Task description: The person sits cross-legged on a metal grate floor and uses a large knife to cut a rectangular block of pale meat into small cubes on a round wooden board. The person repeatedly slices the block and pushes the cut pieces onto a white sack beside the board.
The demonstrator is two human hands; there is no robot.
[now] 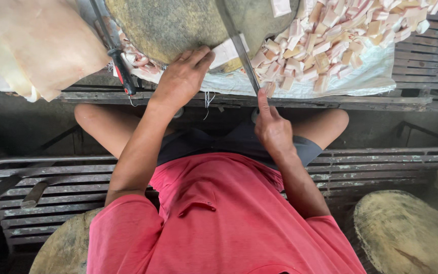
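The fingers of the left hand lay flat and a little spread, pressing a pale strip of meat on the round wooden block. The right hand was closed around the handle of a long knife, forefinger stretched along it; the blade stood over the strip. Just to the right, cut pale pieces were heaped on a white sheet, reaching near its front edge. A second knife with black-red handle lay at the left of the block, close to the bench edge.
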